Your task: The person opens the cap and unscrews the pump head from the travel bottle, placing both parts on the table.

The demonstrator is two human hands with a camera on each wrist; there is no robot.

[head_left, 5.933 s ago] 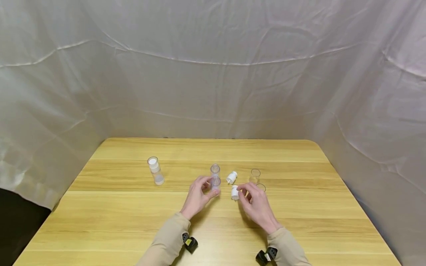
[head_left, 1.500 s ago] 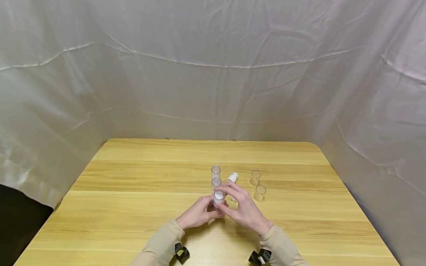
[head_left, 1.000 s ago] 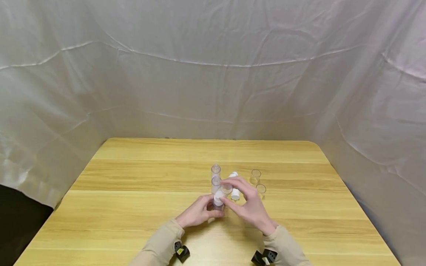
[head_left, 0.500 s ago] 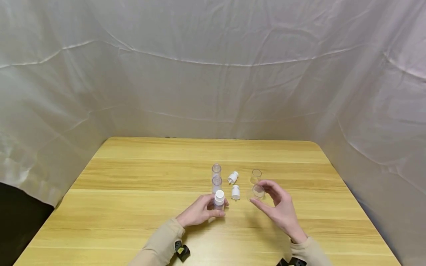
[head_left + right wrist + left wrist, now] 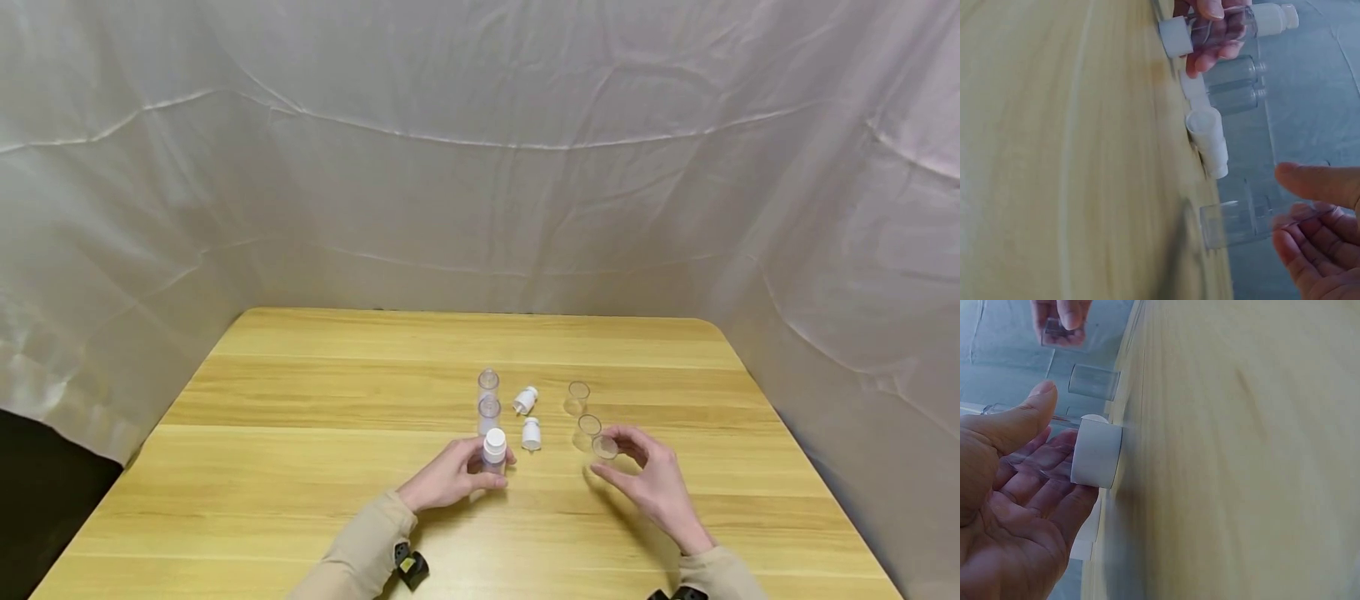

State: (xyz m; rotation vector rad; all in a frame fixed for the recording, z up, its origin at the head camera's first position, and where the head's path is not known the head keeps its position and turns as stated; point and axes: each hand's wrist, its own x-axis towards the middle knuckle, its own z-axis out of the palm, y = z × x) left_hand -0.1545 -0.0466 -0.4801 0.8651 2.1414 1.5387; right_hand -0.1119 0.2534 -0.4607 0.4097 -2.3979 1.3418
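My left hand [image 5: 453, 477] grips an upright clear pump bottle [image 5: 494, 450] with a white pump top. The left wrist view shows the bottle's white base [image 5: 1097, 453] just past the fingers. My right hand [image 5: 654, 483] holds a clear cap [image 5: 605, 447] between thumb and fingers, close over the table. Another clear cap [image 5: 587, 432] stands right beside it, and a third clear cap [image 5: 577, 398] is farther back. Two white pump heads [image 5: 526, 400] lie between the caps and the bottles.
Two clear bottles without pumps [image 5: 488, 408] stand in a row behind the held bottle. All of it is on a wooden table [image 5: 300, 500], with grey fabric [image 5: 480, 192] hanging around its back and sides.
The capped bottle from the table's left came to the middle in my left hand. My right hand pulled its clear cap off and carried it right, to the front of the other caps.
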